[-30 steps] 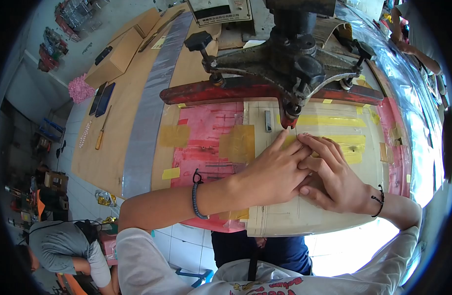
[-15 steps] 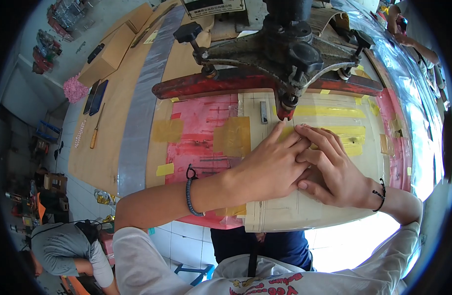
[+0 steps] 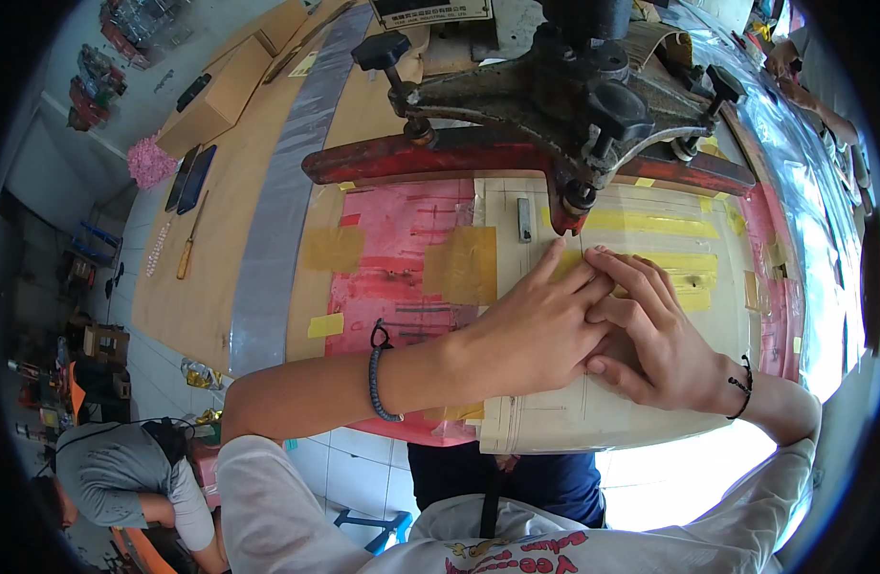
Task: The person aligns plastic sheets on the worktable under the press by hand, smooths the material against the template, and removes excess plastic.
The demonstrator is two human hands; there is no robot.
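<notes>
As the left hand (image 3: pixel 543 333) lies over the cream board (image 3: pixel 641 430), one finger extended toward the red bar (image 3: pixel 469 153), the right hand (image 3: pixel 658 340) overlaps its fingers, the board spreading beneath both; whether either grips anything cannot be told.

Well left of the fingers (image 3: pixel 547 262), a wooden-handled tool (image 3: pixel 185 256) lies near two dark devices (image 3: pixel 197 180), with a pink bundle (image 3: pixel 151 164) and a cardboard box (image 3: pixel 231 91) beyond. Below-left of the fingers, a blue stool (image 3: pixel 392 526) stands on tiled floor (image 3: pixel 373 469); farther left is a person in grey (image 3: pixel 115 469).
</notes>
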